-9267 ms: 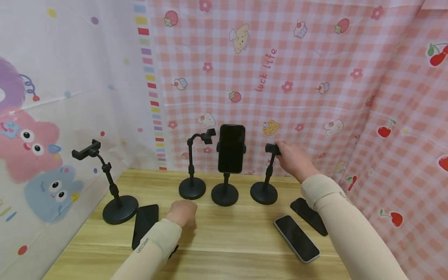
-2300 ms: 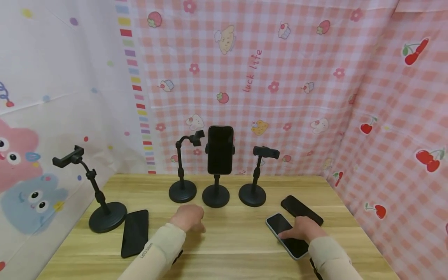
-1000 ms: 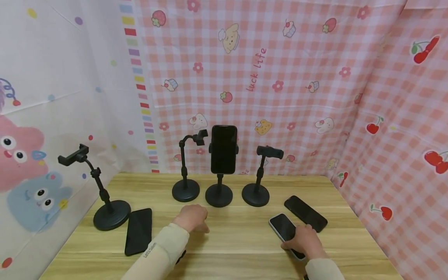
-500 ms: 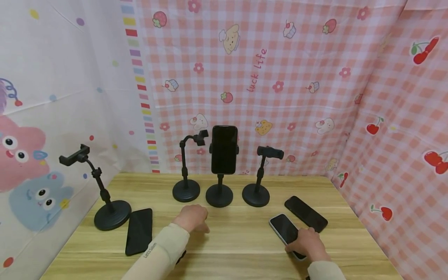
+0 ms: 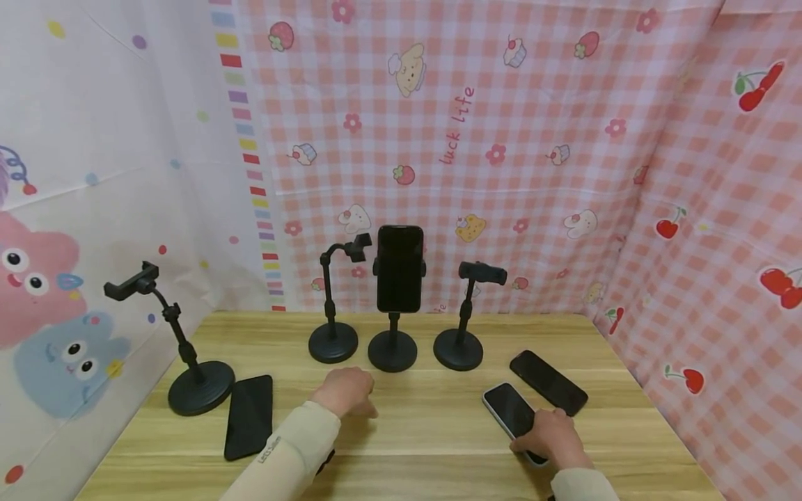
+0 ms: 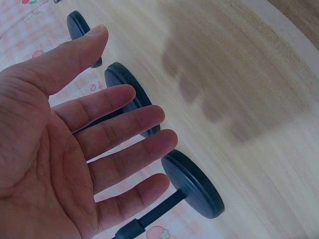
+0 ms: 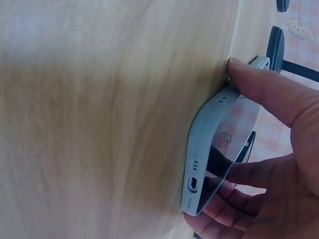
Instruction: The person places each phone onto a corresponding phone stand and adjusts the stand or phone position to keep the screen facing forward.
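My right hand grips a smartphone in a pale case, which lies screen up on the table's right side. In the right wrist view the thumb presses one long edge of the phone and the fingers curl along the other. My left hand is over the middle of the table, holding nothing. Its fingers are spread and relaxed in the left wrist view, with phone stand bases behind them. Nearest ahead of it is a black stand holding an upright phone.
A second black phone lies just beyond the gripped one. Another phone lies at the left beside a stand. Two more stands, one left-centre and one right-centre, have phoneless holders. Patterned cloth hangs behind the table.
My right hand has come down from the right-centre stand's holder to the pale-cased phone, and its grip has shifted toward the phone's near end. The left hand has stayed about where it was.
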`<move>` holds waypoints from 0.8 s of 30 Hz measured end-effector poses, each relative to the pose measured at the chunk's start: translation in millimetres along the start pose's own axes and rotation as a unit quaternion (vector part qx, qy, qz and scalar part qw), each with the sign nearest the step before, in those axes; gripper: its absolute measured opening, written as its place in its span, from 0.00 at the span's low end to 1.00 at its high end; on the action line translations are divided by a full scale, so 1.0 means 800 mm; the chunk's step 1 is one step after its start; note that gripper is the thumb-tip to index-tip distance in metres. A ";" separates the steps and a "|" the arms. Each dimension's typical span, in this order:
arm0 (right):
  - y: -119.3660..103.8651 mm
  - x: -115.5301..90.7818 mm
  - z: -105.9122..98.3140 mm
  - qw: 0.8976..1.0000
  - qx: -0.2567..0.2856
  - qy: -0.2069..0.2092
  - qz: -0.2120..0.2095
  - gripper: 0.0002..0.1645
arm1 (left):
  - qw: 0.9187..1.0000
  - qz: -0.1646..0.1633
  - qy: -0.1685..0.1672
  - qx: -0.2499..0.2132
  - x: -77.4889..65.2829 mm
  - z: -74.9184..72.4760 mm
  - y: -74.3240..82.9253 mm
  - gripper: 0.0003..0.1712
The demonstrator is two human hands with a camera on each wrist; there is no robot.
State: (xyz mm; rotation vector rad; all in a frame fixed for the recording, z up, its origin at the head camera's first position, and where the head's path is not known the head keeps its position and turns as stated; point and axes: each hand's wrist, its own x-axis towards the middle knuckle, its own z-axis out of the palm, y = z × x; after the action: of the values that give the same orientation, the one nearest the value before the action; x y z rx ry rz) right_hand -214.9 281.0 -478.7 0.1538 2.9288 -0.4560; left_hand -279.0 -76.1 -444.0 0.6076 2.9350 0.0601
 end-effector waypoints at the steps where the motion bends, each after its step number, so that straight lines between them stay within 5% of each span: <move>1: 0.000 0.000 0.000 1.000 -0.002 -0.003 0.002 0.43 | 1.000 0.000 0.000 0.000 0.000 0.000 0.000 0.18; 24: 0.000 0.003 -0.003 1.000 0.000 -0.012 0.001 0.43 | 1.000 0.017 0.007 -0.001 0.000 -0.005 0.002 0.17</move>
State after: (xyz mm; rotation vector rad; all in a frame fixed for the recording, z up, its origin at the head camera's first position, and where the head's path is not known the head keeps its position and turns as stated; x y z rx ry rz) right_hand -217.2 282.1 -477.0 0.1487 2.9050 -0.4540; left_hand -278.8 -74.8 -440.0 0.6606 2.9366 0.0712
